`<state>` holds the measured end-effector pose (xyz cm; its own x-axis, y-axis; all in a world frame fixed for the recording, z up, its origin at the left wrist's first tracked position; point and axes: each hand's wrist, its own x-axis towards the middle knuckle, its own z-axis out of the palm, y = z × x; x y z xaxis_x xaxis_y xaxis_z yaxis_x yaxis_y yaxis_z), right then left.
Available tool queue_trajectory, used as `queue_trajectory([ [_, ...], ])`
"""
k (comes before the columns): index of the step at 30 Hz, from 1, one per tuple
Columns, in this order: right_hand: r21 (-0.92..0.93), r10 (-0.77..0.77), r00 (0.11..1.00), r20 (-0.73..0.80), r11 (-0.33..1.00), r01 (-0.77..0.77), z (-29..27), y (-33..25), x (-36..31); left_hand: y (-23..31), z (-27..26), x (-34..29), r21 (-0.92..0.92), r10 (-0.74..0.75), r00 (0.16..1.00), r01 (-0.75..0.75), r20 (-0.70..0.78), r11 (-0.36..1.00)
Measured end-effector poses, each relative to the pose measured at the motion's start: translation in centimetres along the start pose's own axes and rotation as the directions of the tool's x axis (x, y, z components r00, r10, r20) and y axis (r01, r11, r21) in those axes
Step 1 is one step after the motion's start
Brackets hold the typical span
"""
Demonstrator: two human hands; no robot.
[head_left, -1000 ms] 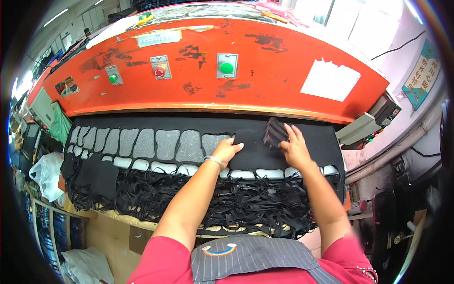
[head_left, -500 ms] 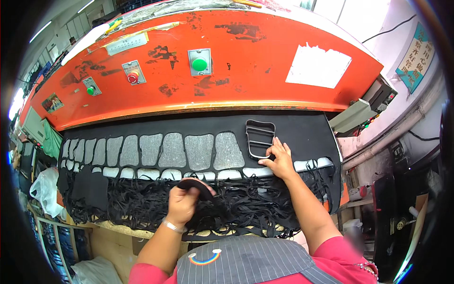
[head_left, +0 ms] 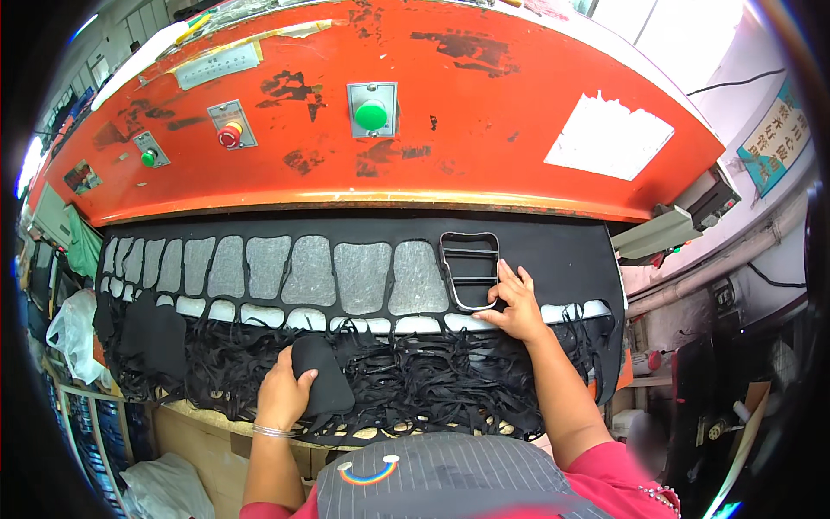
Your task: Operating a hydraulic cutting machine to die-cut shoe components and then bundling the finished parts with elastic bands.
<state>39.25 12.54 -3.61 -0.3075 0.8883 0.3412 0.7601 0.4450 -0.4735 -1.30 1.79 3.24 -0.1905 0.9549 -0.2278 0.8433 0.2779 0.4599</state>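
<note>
My right hand [head_left: 519, 303] grips the right edge of a metal cutting die [head_left: 472, 278], a tapered frame with crossbars. The die rests on a black sheet [head_left: 553, 251], just right of a row of cut-out shapes that show a grey surface [head_left: 418, 278] underneath. Lower left, my left hand [head_left: 284, 387] holds a black cut piece [head_left: 322, 376], flat with rounded corners, thumb on top. It is over a tangle of black offcut strips [head_left: 424, 372] along the near edge. Another dark flat piece [head_left: 154, 339] lies on the strips at the left.
Behind the sheet rises an orange machine beam [head_left: 484, 164] with a large green button [head_left: 371, 115], a red button [head_left: 230, 134] and a smaller green one [head_left: 149, 158]. A plastic bag [head_left: 73, 333] hangs at the left. A grey bracket [head_left: 650, 235] juts out at the right.
My left hand has moved left and lower, and the black piece, curled before, now shows its flat face. The view has shifted slightly. My right hand stays on the cutting die.
</note>
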Motion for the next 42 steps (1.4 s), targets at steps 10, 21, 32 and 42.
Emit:
queue_trajectory([
  [10,-0.139,0.104,0.995,-0.005,0.985,-0.104,-3.1,-5.5,0.0,-5.8,-7.7,7.7,-0.43,0.081,0.825,-0.373,-0.56,0.823],
  [21,-0.037,-0.248,0.856,-0.453,0.965,0.26,-7.3,-24.4,9.8,-6.1,-22.8,14.1,-0.27,-0.292,0.064,-0.606,-0.954,0.749],
  [32,0.013,-0.044,0.952,0.303,0.999,0.042,-8.1,-20.6,-5.2,-1.2,-8.7,0.4,-0.311,0.174,0.652,-0.558,-0.738,0.769],
  [42,-0.225,-0.051,0.976,0.211,0.969,0.099,-6.5,-18.3,-17.0,10.5,7.4,-16.6,0.096,0.654,0.728,-0.65,-0.206,0.754],
])
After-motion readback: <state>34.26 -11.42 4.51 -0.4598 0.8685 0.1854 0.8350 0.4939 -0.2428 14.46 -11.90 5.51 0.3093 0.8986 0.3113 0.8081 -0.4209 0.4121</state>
